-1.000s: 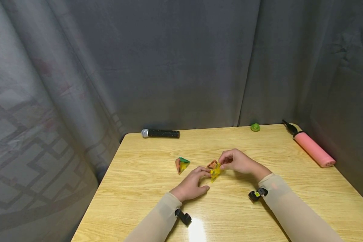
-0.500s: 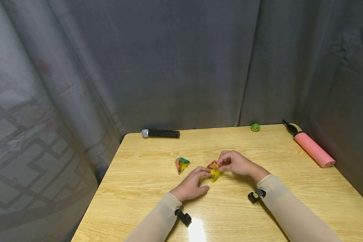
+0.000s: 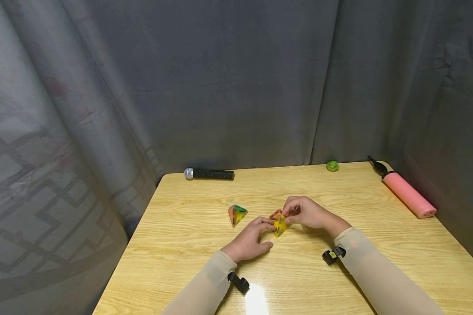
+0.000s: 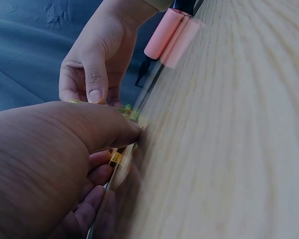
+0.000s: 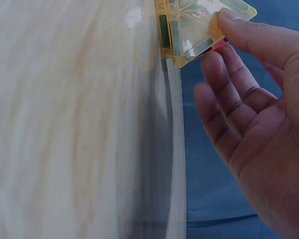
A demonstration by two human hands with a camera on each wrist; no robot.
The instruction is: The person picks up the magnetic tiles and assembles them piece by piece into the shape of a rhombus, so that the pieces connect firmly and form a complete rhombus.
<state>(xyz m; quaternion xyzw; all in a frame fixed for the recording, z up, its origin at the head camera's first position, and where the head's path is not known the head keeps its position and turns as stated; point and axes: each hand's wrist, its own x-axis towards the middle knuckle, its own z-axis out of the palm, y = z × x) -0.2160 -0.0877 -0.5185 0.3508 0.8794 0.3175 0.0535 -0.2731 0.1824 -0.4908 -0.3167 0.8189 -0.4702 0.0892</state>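
Between the two hands stands a small build of see-through magnetic tiles, with a yellow tile (image 3: 280, 229) in front and an orange tile (image 3: 275, 215) behind. My right hand (image 3: 308, 212) pinches the tilted yellow triangular tile (image 5: 195, 24) between thumb and fingers, its lower edge meeting another yellow tile at the tabletop. My left hand (image 3: 250, 242) rests low on the table, fingertips touching the left side of the build and thumb held apart. A second group of magnetic tiles (image 3: 237, 215), orange, green and yellow, stands to the left of the build.
At the back left of the wooden table (image 3: 173, 245) lies a black toy microphone (image 3: 213, 174). A small green object (image 3: 333, 166) sits by the back edge. A pink hand pump (image 3: 410, 194) lies along the right edge. Grey curtains (image 3: 228, 87) surround the table.
My right hand has lowered slightly, and the yellow tile it pinches now leans in over the build. The left hand has stayed in place.
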